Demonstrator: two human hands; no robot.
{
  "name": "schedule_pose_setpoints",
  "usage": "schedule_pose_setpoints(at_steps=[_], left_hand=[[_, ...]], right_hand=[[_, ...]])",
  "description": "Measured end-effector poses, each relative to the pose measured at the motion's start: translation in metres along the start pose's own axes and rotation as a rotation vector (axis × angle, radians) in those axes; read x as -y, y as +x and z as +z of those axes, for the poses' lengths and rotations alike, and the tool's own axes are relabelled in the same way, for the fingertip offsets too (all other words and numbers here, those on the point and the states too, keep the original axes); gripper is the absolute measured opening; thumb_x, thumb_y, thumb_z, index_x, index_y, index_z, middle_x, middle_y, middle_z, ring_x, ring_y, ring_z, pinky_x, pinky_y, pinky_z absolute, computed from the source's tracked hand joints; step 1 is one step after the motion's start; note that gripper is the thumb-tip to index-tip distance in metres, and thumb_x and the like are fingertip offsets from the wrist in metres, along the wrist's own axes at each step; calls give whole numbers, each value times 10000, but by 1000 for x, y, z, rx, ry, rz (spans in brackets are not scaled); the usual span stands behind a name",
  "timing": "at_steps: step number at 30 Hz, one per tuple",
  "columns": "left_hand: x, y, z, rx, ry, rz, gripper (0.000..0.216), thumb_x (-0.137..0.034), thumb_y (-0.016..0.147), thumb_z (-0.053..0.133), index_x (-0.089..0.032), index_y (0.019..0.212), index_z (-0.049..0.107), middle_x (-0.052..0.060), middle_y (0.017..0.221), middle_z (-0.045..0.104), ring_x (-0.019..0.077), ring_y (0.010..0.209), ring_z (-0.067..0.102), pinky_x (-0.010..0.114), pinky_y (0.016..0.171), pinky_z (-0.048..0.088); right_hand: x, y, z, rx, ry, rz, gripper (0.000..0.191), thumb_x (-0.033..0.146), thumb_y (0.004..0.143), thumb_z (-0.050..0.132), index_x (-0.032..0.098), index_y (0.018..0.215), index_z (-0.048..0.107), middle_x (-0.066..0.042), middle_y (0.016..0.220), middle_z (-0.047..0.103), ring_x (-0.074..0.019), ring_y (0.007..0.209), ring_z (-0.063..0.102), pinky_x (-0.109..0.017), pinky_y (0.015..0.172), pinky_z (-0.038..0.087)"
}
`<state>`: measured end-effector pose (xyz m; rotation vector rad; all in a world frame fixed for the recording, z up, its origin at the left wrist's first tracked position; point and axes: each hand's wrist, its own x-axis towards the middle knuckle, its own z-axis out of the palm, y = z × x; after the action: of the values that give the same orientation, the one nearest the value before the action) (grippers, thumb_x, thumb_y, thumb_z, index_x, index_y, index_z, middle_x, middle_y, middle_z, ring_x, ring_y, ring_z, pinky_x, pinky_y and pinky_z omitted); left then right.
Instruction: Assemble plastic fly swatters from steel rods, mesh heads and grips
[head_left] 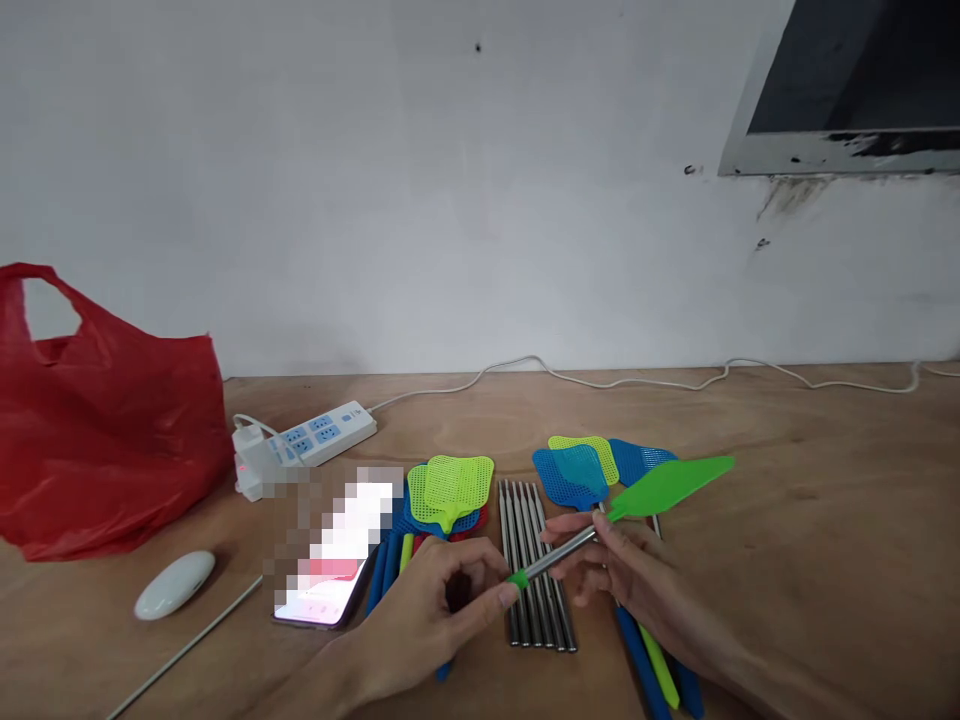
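Note:
A green fly swatter (667, 488) is held slantwise above the table, its flat head pointing right. My left hand (427, 615) is closed around its lower end, where a bit of green shows at the metal shaft; the rest of that end is hidden by my fingers. My right hand (637, 575) pinches the shaft just below the head. Beneath the held swatter lies a row of several metal rods (517, 540). To their left is a pile of fly swatters with yellow-green heads (457, 485) on top. Another pile, with blue heads (570, 475), lies behind and under my right hand.
A phone (337, 560) with a lit screen, partly blurred, lies left of my left hand. Farther left are a white oval object (175, 585), a red plastic bag (112, 440) and a white power strip (330, 435). Its cord runs along the wall (375, 200).

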<state>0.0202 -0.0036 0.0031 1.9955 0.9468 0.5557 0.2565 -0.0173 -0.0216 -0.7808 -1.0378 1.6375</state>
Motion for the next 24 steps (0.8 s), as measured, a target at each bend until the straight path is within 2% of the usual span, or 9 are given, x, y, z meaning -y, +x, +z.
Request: schedule_pose_setpoints(at_steps=[4, 8, 12, 14, 16, 18, 20, 22, 24], left_hand=[[3, -2, 0, -2, 143, 20, 316, -435, 970, 527, -194, 773, 582, -67, 614, 406, 121, 571, 377, 249, 555, 279], [7, -3, -3, -60, 329, 63, 242, -384, 1005, 469, -212, 866, 568, -32, 713, 550, 158, 661, 492, 272, 643, 351], [6, -3, -11, -47, 405, 70, 207, -372, 1052, 385, -242, 1005, 539, -9, 871, 642, 188, 758, 578, 292, 690, 394], [4, -3, -16, -40, 441, 78, 197, -370, 1057, 376, -252, 1017, 529, -16, 874, 644, 190, 756, 589, 294, 685, 400], [3, -4, -21, -32, 468, 84, 190, -369, 1056, 378, -256, 1012, 525, -21, 853, 637, 190, 742, 592, 293, 674, 400], [3, -5, -25, -24, 483, 78, 190, -370, 1054, 379, -254, 1006, 521, -23, 828, 628, 185, 713, 586, 289, 650, 396], [3, -6, -29, -16, 491, 64, 191, -373, 1053, 375, -253, 1013, 518, -22, 829, 631, 182, 692, 584, 287, 629, 392], [4, -8, -30, -8, 515, 63, 182, -371, 1050, 381, -255, 1017, 517, -21, 835, 638, 183, 681, 583, 291, 616, 384], [4, -8, -30, 1, 551, 85, 159, -357, 1046, 391, -258, 1029, 514, -16, 865, 646, 190, 691, 589, 299, 623, 383]], right_hand=[[-10, 1, -7, 2, -112, -27, 398, 551, 916, 633, 179, 964, 769, -76, 868, 736, -160, 738, 704, -226, 570, 585], [-14, 3, -15, 26, -285, 22, 451, 580, 938, 568, 156, 853, 700, -3, 642, 637, -89, 467, 588, -169, 422, 491], [-18, -4, -14, 123, -433, 99, 505, 663, 860, 603, 161, 808, 630, 44, 558, 541, -57, 356, 453, -149, 318, 351], [-15, -13, -8, 195, -521, 85, 454, 629, 895, 573, 182, 819, 598, 46, 576, 536, -56, 364, 432, -158, 326, 332], [-3, -23, 0, 233, -690, -70, 332, 504, 947, 562, 198, 824, 595, 18, 656, 581, -68, 420, 466, -187, 379, 371], [20, -30, 7, 196, -963, -404, 266, 360, 954, 579, 209, 737, 598, 8, 639, 574, -105, 507, 517, -225, 455, 406], [47, -30, 9, 265, -1238, -698, 165, 199, 954, 557, 208, 810, 637, -4, 679, 611, -131, 582, 569, -255, 523, 448], [70, -24, 4, 263, -1446, -1000, 132, 106, 942, 551, 180, 935, 660, -43, 804, 688, -171, 739, 633, -305, 693, 519], [82, -13, -4, 252, -1635, -998, 131, 137, 932, 589, 183, 1027, 667, -71, 971, 718, -236, 948, 641, -392, 856, 518]])
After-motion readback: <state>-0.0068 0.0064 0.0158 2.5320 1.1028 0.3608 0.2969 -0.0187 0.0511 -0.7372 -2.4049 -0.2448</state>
